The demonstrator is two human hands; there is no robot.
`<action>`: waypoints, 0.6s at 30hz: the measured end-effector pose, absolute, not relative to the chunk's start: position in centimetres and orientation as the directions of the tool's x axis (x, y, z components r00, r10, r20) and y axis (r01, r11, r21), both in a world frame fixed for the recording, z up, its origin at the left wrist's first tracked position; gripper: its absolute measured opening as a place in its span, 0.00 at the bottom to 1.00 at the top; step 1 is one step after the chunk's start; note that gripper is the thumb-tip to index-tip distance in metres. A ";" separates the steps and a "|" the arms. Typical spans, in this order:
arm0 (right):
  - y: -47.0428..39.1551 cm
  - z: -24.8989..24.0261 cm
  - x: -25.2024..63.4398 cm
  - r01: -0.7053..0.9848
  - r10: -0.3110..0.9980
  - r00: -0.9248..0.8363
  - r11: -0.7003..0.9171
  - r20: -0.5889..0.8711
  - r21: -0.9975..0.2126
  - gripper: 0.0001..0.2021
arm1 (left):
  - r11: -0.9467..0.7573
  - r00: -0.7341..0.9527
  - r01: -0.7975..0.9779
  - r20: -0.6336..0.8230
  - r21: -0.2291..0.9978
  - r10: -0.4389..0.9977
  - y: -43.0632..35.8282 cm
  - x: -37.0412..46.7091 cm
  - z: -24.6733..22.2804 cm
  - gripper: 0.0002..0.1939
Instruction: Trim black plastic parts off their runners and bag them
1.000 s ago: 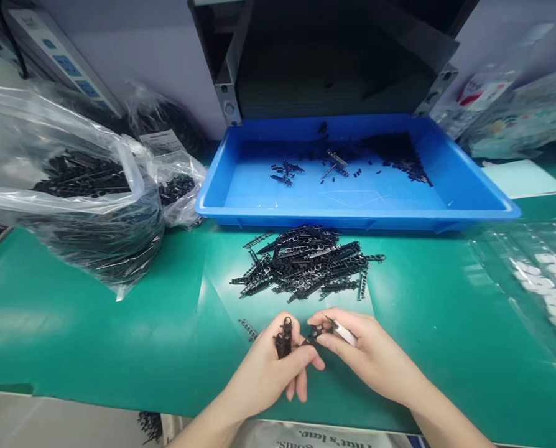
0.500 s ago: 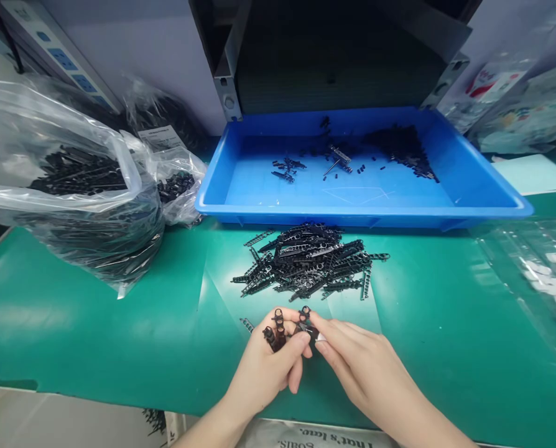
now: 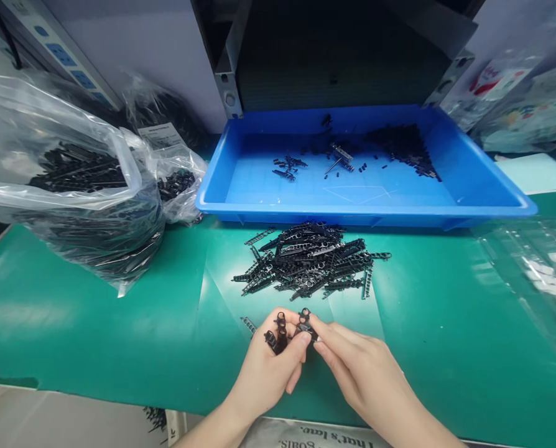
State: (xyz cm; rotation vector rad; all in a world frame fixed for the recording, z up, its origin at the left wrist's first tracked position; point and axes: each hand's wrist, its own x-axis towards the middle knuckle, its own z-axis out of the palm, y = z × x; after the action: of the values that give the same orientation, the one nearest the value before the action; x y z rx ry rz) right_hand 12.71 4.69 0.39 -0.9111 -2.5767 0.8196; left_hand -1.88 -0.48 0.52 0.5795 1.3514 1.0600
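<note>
Several slim black plastic parts with ringed ends (image 3: 282, 326) stick up from my left hand (image 3: 266, 367), whose fingers are closed round them. Between my two hands sits another black plastic part (image 3: 305, 318), its ring end pointing up. My left thumb presses on it, while my right hand (image 3: 359, 358) pinches its right side with thumb and forefinger. Its lower portion is covered by my fingers. Just beyond my hands lies a heap of similar black plastic parts (image 3: 310, 261). One loose ladder-like strip (image 3: 248, 324) rests left of my left hand.
A blue tray (image 3: 366, 214) with small black pieces and a metal-looking tool (image 3: 341, 157) stands behind the heap. Clear bags of black parts (image 3: 86, 218) are at left. A clear plastic tray with white pieces (image 3: 555, 286) lies at right on the green mat (image 3: 446, 373).
Both hands stay together on the black part with barely any movement. The right fingertips have shifted slightly against it, and the view has moved a touch.
</note>
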 end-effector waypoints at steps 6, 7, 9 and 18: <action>4.0 -0.3 12.1 0.511 0.671 -0.721 0.683 0.173 -0.522 0.17 | 0.446 -0.204 -0.272 -0.503 0.853 0.840 -0.8 -1.2 0.4 0.09; 4.0 -0.3 12.0 0.510 0.673 -0.716 0.687 0.187 -0.518 0.17 | 0.455 -0.211 -0.263 -0.511 0.851 0.833 -0.9 -1.4 0.4 0.09; 4.0 -0.2 11.9 0.501 0.676 -0.715 0.675 0.181 -0.542 0.18 | 0.451 -0.252 -0.210 -0.493 0.868 0.833 -1.1 -2.7 0.5 0.08; 4.6 -0.3 12.3 0.561 0.687 -0.726 0.575 -0.020 -0.596 0.17 | 0.111 0.033 0.758 -0.207 0.643 0.978 -1.9 -10.7 1.5 0.06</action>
State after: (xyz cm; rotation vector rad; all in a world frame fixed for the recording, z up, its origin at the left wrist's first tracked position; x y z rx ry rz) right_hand 12.25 4.58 -0.33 -1.0426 -2.5929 0.8688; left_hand -10.72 -1.88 1.53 1.6945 1.7723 0.4540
